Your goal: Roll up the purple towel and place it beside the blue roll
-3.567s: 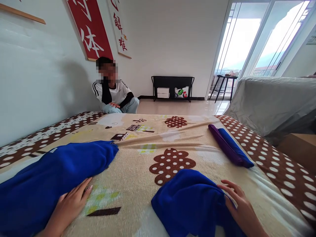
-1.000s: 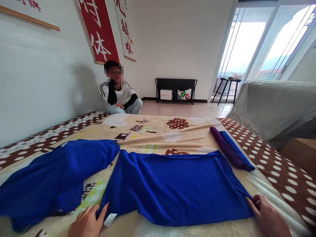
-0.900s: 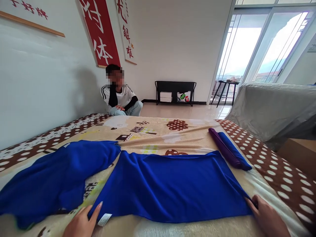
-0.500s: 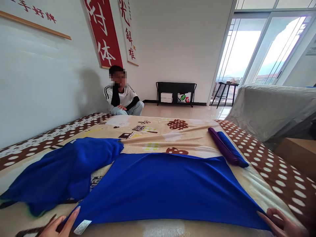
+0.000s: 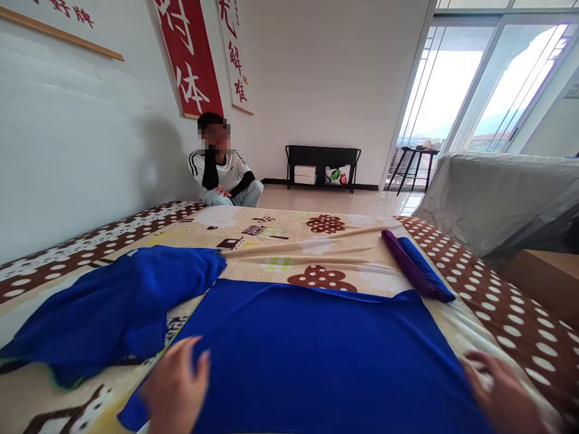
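A bright blue cloth (image 5: pixel 316 355) lies spread flat across the near part of the patterned blanket (image 5: pixel 289 247). My left hand (image 5: pixel 176 392) rests on the cloth's near left edge, fingers stretched and apart, blurred by motion. At the cloth's near right edge my right hand (image 5: pixel 502 392) lies low on the blanket, its fingers reaching toward the hem and also blurred. Neither hand grips anything I can see. A crumpled heap of blue cloth (image 5: pixel 113 301) sits to the left, just touching the flat cloth's far left corner.
A rolled purple cloth and a rolled blue cloth (image 5: pixel 416 265) lie side by side at the right. A person (image 5: pixel 221 175) sits on the floor by the wall. A covered sofa (image 5: pixel 497 193), a cardboard box (image 5: pixel 543 277), a black rack (image 5: pixel 323 166) and a small table (image 5: pixel 414 160) stand beyond.
The blue cloth went from a bundle to spread flat and was drawn toward me. Both hands have left its near corners; the left now lies on the cloth.
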`<state>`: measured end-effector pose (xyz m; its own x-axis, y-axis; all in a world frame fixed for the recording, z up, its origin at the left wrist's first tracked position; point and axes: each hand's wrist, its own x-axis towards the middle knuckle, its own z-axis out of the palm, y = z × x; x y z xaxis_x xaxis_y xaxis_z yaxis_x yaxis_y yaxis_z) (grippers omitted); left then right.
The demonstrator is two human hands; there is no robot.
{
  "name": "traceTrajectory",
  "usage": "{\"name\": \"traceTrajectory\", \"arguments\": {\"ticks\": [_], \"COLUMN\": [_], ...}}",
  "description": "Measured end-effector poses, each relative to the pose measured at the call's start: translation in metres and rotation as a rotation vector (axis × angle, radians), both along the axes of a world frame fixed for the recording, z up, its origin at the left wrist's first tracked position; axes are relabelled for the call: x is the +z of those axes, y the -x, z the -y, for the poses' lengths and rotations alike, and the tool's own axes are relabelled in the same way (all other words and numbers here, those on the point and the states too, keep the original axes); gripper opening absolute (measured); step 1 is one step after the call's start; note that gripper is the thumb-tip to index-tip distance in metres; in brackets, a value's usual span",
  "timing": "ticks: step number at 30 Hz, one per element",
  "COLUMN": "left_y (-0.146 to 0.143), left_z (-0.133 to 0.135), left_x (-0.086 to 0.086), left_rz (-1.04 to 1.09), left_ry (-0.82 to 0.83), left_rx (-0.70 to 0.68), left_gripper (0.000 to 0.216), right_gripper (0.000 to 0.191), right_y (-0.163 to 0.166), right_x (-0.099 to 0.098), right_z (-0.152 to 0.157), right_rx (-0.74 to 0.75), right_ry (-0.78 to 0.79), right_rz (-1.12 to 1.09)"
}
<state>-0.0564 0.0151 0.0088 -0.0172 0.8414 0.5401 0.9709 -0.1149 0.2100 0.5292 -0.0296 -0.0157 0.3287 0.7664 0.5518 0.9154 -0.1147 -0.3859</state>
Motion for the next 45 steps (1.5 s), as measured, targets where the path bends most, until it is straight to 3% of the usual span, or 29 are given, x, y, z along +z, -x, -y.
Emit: {"name": "traceTrajectory", "arguments": {"ticks": [3, 5, 8, 11, 16, 19, 28, 32, 36, 40, 45], "left_y": [-0.106, -0.16, -0.189, -0.148, -0.016, 0.03, 0.082, 0.102, 0.11, 0.134, 0.154], "left_z": [-0.042, -0.073, -0.115, -0.147, -0.176, -0.186, -0.197, -0.193, -0.191, -0.189, -0.2], "left_x": [0.005, -0.002, -0.013, -0.015, -0.017, -0.026, -0.041, -0.046, -0.049, -0.046, -0.041], "left_rz": [-0.083, -0.129, -0.16, -0.156, -0.115, -0.098, -0.085, -0.087, -0.086, -0.072, -0.052], "left_ry": [0.201, 0.307, 0.417, 0.464, 0.453, 0.427, 0.382, 0.378, 0.341, 0.349, 0.354], "left_rx": [-0.325, -0.492, -0.586, -0.537, -0.2, -0.069, 0.029, 0.056, 0.054, 0.025, 0.049], "left_gripper": [0.047, 0.056, 0.058, 0.06, 0.055, 0.056, 0.06, 0.059, 0.062, 0.062, 0.061], "right_gripper": [0.051, 0.051, 0.058, 0.06, 0.063, 0.066, 0.068, 0.069, 0.07, 0.069, 0.062], "right_y": [0.091, 0.152, 0.194, 0.16, 0.033, -0.007, -0.031, -0.05, -0.047, -0.044, -0.073], "right_x": [0.017, 0.018, 0.008, -0.004, -0.018, -0.028, -0.051, -0.055, -0.054, -0.06, -0.084], "right_z": [-0.052, -0.086, -0.129, -0.158, -0.174, -0.176, -0.169, -0.161, -0.153, -0.114, -0.031], "right_rx": [0.507, 0.72, 0.837, 0.805, 0.563, 0.474, 0.322, 0.274, 0.251, 0.275, 0.3], "right_ry": [0.223, 0.302, 0.375, 0.415, 0.429, 0.431, 0.41, 0.399, 0.345, 0.324, 0.373], "right_rz": [0.066, 0.11, 0.138, 0.134, 0.09, 0.078, 0.053, 0.047, 0.092, 0.13, 0.117]}}
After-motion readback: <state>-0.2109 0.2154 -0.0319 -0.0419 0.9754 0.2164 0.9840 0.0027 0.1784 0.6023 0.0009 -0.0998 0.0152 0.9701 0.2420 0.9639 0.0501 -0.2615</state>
